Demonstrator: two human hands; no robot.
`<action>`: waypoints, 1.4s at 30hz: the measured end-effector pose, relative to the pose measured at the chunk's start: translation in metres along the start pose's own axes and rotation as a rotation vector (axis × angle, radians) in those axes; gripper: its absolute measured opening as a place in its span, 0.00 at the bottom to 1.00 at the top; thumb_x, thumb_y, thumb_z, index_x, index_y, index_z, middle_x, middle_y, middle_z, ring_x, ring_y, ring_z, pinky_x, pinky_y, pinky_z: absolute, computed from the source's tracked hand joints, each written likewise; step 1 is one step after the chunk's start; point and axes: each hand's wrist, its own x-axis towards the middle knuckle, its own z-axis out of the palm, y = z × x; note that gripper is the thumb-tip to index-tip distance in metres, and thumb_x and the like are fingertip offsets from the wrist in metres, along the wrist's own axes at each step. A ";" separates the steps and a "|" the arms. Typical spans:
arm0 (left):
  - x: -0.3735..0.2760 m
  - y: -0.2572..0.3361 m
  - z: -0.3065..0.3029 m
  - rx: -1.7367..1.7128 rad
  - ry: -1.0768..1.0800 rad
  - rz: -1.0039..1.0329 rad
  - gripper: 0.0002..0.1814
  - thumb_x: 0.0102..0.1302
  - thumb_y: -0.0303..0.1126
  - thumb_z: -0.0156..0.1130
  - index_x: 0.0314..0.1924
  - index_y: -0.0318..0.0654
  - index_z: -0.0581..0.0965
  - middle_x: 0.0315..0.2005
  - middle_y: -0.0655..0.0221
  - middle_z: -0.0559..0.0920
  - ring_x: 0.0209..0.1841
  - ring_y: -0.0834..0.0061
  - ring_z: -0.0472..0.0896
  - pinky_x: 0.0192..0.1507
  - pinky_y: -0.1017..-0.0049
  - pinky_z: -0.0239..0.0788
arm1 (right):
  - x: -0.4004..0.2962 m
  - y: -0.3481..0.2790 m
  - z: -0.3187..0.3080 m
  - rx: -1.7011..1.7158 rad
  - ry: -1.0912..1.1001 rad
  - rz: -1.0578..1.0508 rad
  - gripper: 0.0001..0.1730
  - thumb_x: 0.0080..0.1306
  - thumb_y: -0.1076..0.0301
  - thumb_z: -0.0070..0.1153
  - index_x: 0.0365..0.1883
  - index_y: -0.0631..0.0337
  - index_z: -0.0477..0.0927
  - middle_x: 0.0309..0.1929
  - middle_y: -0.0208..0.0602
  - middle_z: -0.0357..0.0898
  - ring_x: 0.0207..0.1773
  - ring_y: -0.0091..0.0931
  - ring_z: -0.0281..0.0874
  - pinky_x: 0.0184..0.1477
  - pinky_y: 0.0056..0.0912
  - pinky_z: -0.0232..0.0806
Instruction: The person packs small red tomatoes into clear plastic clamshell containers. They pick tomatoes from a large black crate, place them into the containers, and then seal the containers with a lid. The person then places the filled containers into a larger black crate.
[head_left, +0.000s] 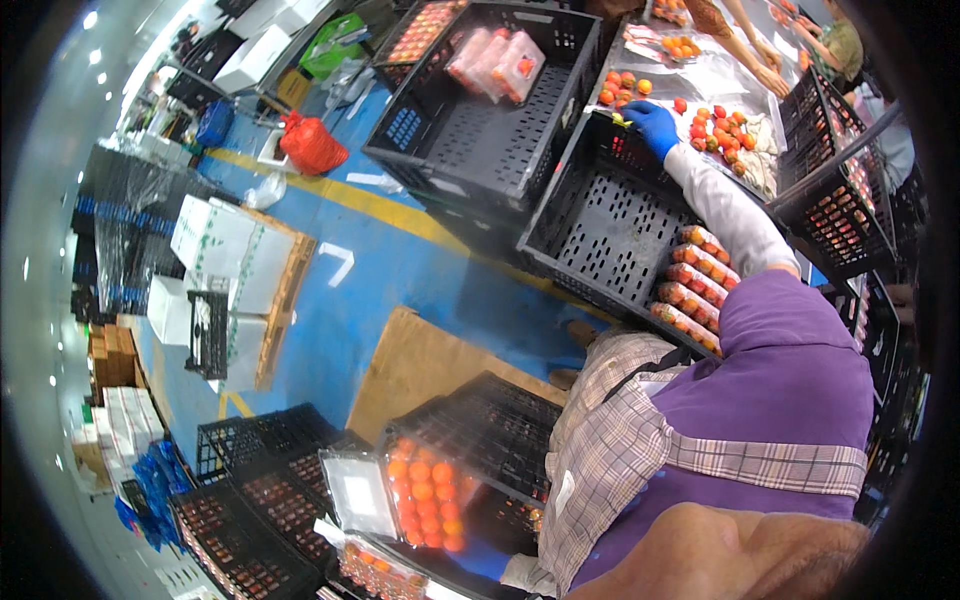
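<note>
My right hand (651, 126), in a blue glove and grey sleeve, is at the upper centre over the rim of a black plastic crate (600, 225). Its fingertips are beside a small yellow-green item; whether they grip it is unclear. Loose tomatoes (721, 131) lie around it on the table. Along the crate's near side stand several filled clear packs (690, 289). At the bottom, my left hand (480, 556), blue-gloved, blurred and partly hidden, holds a clear plastic clamshell of red and orange tomatoes (424, 495); its lid with a white label seems to be folded open.
Another black crate (480, 142) holds several packs at one end. Stacked black crates (255, 517) stand at lower left, near a brown board (420, 360). A pallet of white boxes (240, 255) and a red bag (311, 144) are on the blue floor. Another person's arms (739, 45) reach over the table.
</note>
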 end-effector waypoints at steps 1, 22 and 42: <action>0.001 0.002 0.003 0.004 -0.014 -0.004 0.22 0.71 0.34 0.46 0.58 0.27 0.71 0.54 0.59 0.75 0.54 0.66 0.73 0.57 0.68 0.65 | 0.023 0.045 -0.032 -0.002 0.031 0.071 0.15 0.61 0.66 0.57 0.44 0.63 0.83 0.36 0.35 0.84 0.36 0.22 0.79 0.41 0.24 0.70; 0.000 0.037 0.018 0.053 0.049 0.023 0.21 0.70 0.33 0.47 0.56 0.26 0.72 0.54 0.58 0.75 0.54 0.65 0.73 0.55 0.67 0.66 | 0.064 0.123 -0.077 -0.844 0.032 0.465 0.28 0.53 0.54 0.63 0.52 0.56 0.77 0.45 0.48 0.81 0.49 0.40 0.80 0.51 0.37 0.70; 0.000 0.019 -0.012 -0.052 0.110 0.002 0.20 0.70 0.33 0.48 0.55 0.25 0.73 0.53 0.57 0.75 0.53 0.64 0.73 0.54 0.67 0.67 | 0.084 0.124 -0.106 -0.319 0.098 0.251 0.28 0.68 0.43 0.47 0.42 0.63 0.82 0.29 0.35 0.83 0.28 0.25 0.79 0.35 0.29 0.69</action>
